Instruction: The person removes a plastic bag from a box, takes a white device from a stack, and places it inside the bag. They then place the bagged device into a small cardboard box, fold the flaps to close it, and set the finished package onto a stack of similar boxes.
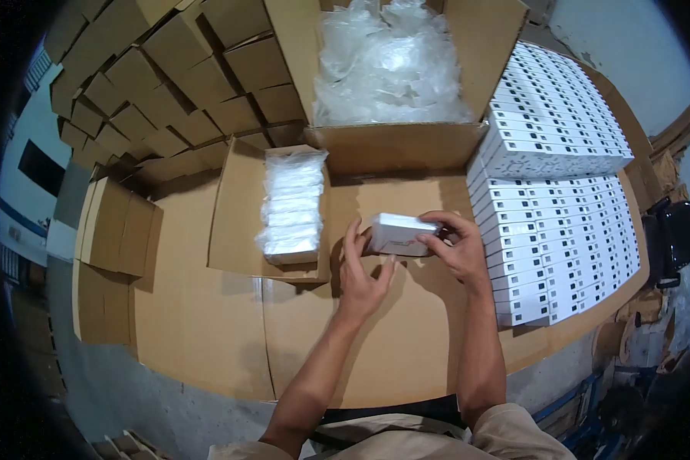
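A small white box [400,237] in a clear plastic bag is held over the middle of the cardboard-covered table. My right hand [458,247] grips its right end between thumb and fingers. At the box's left end is my left hand [366,277], its fingers spread and its thumb pointing up under the lower edge; whether it touches the bag is hard to tell. Just left of it stands an open carton [234,222] with a row of bagged white boxes [293,203] inside.
Behind my hands a large open carton [399,146] holds many clear plastic bags [395,65]. Stacked rows of white boxes [560,238] cover the right side. Brown cartons [169,57] are piled at the back left, with more cartons [115,226] at the left edge.
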A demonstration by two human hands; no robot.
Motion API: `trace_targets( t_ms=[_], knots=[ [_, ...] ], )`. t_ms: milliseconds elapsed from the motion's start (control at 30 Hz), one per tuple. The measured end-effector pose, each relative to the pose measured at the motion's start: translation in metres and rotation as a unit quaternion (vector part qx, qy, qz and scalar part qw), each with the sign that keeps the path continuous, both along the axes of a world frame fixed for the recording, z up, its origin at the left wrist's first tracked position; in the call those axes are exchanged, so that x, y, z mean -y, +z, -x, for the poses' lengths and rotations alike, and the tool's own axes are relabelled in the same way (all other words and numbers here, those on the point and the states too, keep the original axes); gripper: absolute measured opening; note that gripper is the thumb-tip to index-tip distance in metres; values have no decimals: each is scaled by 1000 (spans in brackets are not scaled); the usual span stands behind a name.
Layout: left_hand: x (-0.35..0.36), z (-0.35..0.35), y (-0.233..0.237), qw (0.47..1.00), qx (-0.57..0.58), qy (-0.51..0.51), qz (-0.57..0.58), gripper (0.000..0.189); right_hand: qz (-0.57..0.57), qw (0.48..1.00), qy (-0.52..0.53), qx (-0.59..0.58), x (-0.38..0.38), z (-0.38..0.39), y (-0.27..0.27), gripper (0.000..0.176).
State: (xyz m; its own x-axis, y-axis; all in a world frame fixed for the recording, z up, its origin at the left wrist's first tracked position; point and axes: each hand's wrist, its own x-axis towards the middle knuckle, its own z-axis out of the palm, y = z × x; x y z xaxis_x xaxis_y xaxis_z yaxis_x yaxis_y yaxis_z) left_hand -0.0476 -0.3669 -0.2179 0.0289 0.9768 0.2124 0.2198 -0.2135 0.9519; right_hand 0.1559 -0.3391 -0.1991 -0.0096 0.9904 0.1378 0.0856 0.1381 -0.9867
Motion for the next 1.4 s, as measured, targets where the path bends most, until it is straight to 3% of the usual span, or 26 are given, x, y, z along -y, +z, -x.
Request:
trace_targets(
  t_ms=[67, 167, 300, 533, 633, 800, 900, 1000, 1400],
  knots=[
    [15, 5, 0, 995, -85, 25, -55, 92, 34, 998, -33, -28, 3, 2, 11, 32],
    [44, 21, 11, 978, -204, -19, -44, 92, -20, 992, -62, -107, 6, 12, 15, 32],
    [74, 36, 18, 923, -377, -62, -38, 77, -70, 984, -33, -164, 14, 50, 24, 33],
    [113, 51, 28, 880, -465, -98, 8, 75, -135, 969, 35, -204, 11, 118, 37, 32],
    [120, 53, 27, 879, -466, -104, 15, 74, -183, 977, 92, -62, 11, 123, 49, 30],
    [122, 53, 29, 866, -492, -94, 14, 70, -218, 964, 146, 43, 16, 127, 57, 33],
    [123, 55, 20, 873, -475, -111, 15, 68, -309, 928, 168, 122, 15, 129, 60, 37],
    [124, 56, 20, 874, -474, -111, 8, 65, -324, 902, 197, 204, 17, 129, 68, 44],
    [123, 55, 24, 890, -442, -111, 24, 66, -296, 864, 250, 322, 18, 135, 90, 39]
  ],
)
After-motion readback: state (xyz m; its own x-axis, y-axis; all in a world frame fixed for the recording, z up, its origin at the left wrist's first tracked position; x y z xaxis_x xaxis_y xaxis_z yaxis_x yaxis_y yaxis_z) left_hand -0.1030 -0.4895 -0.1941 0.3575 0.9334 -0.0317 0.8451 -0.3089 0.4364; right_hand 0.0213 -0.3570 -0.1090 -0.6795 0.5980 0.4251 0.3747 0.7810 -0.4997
